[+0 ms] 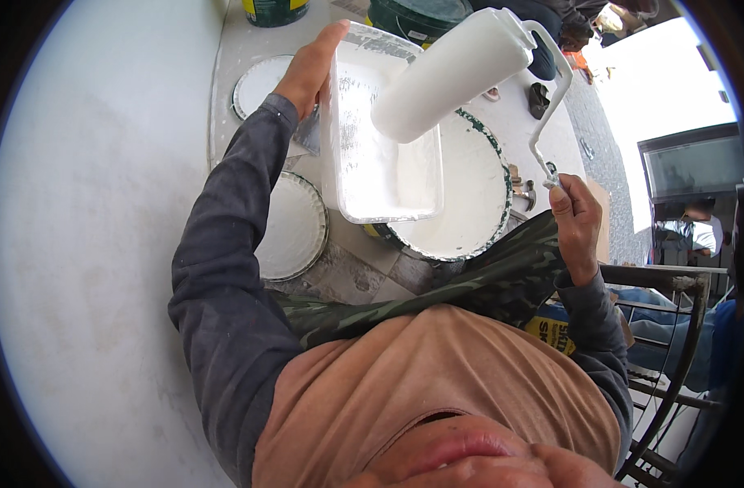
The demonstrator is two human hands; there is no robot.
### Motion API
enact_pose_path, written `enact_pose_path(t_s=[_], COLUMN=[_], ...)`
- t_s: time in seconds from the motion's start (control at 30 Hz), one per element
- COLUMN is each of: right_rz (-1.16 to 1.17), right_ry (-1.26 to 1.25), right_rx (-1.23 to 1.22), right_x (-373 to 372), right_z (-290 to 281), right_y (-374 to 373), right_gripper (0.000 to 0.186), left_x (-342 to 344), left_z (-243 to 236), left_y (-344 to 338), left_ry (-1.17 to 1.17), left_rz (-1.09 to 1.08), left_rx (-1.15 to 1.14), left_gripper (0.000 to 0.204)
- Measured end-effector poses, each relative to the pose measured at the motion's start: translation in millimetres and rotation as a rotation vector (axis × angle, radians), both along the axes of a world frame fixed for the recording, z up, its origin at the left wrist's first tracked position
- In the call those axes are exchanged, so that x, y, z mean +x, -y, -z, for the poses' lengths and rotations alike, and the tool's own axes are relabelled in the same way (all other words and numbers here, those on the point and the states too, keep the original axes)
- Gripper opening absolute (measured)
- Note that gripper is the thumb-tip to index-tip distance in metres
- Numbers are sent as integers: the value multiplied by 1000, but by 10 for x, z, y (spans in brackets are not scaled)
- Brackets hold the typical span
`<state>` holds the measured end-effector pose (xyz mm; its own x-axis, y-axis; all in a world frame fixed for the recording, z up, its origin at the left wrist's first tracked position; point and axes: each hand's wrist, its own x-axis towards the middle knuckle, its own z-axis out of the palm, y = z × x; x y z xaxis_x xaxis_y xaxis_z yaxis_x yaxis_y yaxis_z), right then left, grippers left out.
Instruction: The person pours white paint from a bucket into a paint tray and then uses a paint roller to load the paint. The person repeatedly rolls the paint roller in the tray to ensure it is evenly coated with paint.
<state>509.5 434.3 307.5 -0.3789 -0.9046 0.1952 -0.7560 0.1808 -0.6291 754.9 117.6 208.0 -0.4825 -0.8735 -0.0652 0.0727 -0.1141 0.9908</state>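
A white paint tray (364, 179) is held up near the top middle of the frame by the left hand (312, 69). Its left side is gripped high up by that hand, with some fingers hidden behind it. Wet white paint is spread inside the tray. A fat white paint roller (453, 77) is held slanting over the tray, with its lower end in front of the tray's inside; whether they touch cannot be told. The roller's bent wire (567, 77) runs down to the right of the middle, where its lower end is pinched by the thumb and curled fingers of the right hand (579, 218). Behind the tray, at the middle of the frame, a big round bucket (503, 159) with a spotty green rim can be seen, and white can be seen inside it. A round white lid (291, 232) is seen left of the middle. A dark green tub (408, 23) is partly hidden at the top.
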Motion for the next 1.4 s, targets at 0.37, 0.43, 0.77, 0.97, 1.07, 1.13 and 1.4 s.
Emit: enact_pose_path(t_s=[0.37, 0.43, 0.77, 0.97, 1.07, 1.13, 1.4], right_rz=[-15, -10, 59, 55, 15, -1, 30], right_ry=[72, 131, 166, -36, -199, -249, -140], right_rx=[30, 26, 19, -31, -30, -16, 10], right_x=[50, 38, -11, 56, 66, 66, -105], right_z=[194, 211, 137, -47, -202, -272, -287], right_y=[114, 132, 35, 82, 125, 136, 36], right_gripper=[24, 24, 25, 27, 26, 26, 25], left_x=[39, 42, 31, -28, -55, -75, -48], left_z=[91, 76, 7, 54, 106, 129, 172], left_y=[79, 84, 10, 5, 4, 13, 19], left_ry=[17, 0, 26, 63, 67, 58, 116], left_rz=[10, 7, -25, 56, 71, 60, 45], left_rx=[58, 52, 27, 67, 66, 69, 37], left_gripper=[81, 81, 78, 82, 82, 82, 88])
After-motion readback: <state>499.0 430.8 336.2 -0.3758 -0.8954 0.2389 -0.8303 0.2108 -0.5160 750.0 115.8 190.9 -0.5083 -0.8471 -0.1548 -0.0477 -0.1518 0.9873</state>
